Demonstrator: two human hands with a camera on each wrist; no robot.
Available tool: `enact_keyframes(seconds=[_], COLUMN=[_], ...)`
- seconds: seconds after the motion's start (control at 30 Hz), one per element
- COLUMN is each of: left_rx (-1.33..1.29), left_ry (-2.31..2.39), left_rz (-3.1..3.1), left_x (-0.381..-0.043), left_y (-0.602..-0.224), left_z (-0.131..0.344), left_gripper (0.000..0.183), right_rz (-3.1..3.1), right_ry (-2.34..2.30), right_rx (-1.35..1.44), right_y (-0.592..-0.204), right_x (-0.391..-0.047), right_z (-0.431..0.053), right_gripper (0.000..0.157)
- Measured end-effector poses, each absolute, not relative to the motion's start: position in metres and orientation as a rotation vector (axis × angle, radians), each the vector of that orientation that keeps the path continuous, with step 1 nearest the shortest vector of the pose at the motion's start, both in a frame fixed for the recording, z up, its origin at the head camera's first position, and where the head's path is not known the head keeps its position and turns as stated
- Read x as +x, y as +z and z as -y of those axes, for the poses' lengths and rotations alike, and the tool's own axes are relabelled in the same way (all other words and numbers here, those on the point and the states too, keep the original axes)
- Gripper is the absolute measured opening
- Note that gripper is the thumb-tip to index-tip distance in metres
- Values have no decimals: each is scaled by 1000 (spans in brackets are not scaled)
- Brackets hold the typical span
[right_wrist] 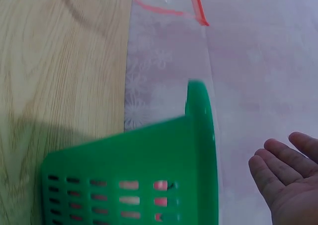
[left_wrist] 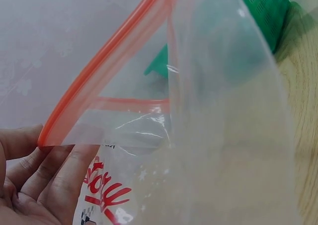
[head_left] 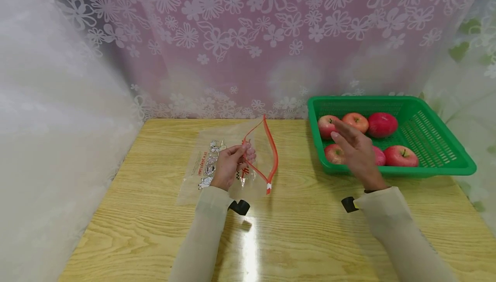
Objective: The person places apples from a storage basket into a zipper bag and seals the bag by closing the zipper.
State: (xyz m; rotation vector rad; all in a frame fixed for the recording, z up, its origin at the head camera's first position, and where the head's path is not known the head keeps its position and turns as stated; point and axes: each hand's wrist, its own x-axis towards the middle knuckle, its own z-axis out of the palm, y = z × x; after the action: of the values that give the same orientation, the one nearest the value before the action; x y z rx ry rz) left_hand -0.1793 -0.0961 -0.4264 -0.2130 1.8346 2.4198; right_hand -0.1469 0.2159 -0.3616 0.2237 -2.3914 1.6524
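Observation:
My left hand (head_left: 231,163) pinches the edge of a clear zip bag (head_left: 253,178) with a red-orange zip strip, cartoon animals and red lettering. The bag's mouth gapes toward the right; in the left wrist view the thumb and fingers hold the orange zip edge (left_wrist: 94,68). My right hand (head_left: 358,155) hovers over the near left part of a green plastic basket (head_left: 441,137), its fingers extended and nothing in them. Several red apples lie in the basket, among them one at the back left (head_left: 327,126) near my fingertips and one at the front (head_left: 401,156). The hand partly hides others.
The wooden table (head_left: 162,239) carries the bag at left of centre and the basket at the right. A pink curtain with white flowers (head_left: 232,49) hangs behind the table's back edge. Pale sheeting (head_left: 58,122) hangs along the left side.

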Motion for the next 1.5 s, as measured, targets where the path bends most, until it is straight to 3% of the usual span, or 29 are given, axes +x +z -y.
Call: enact_keyframes(seconds=[1.17, 1.5], left_rx=[-236, -159], left_ry=[2411, 2428], left_rz=[-1816, -1773], left_x=[-178, -178], left_y=[-424, -427], left_z=[96, 96], left_gripper=[29, 30], right_rz=[2301, 2414], right_ry=[1690, 1615], right_rx=[-152, -256], right_y=[-372, -372], right_x=[-140, -139], right_z=[-332, -362], right_gripper=[40, 44])
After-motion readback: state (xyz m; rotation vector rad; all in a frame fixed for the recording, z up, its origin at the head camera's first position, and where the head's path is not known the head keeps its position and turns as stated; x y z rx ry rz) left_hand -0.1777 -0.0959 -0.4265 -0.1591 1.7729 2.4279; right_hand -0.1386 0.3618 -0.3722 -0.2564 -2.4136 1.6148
